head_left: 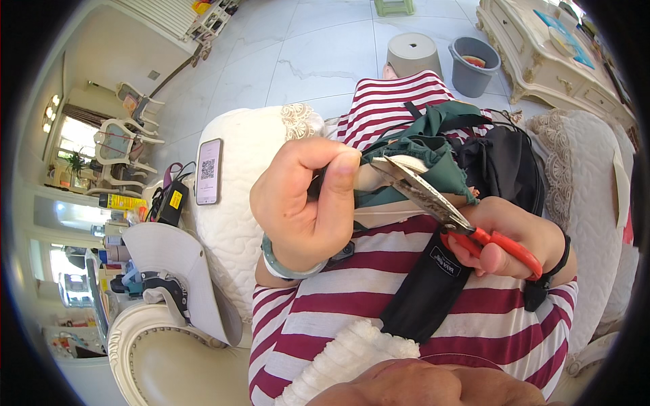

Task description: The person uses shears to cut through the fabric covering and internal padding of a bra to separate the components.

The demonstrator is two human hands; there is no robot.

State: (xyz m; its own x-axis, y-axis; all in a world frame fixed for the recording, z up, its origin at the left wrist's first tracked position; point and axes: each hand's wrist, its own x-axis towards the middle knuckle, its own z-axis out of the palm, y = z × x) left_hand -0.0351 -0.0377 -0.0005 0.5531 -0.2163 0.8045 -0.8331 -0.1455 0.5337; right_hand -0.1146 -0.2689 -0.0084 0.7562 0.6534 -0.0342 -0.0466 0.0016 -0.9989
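Note:
My right hand grips a pair of scissors by its red handles. The worn metal blades point up and left, slightly apart, toward my other hand. My left hand is closed in a pinch, thumb tip close to the blade points; whatever lies between its fingers is hidden. Just behind the blades, a dark green cloth with a gathered edge and cream parts lies bunched on my lap. Black fabric is heaped at its right. Below, a black strap crosses my red-and-white striped clothing.
A phone lies on the cream quilted seat cover at left, above a light grey visor. Beyond my knees stand a grey stool and a grey bucket. A carved white table is at far right.

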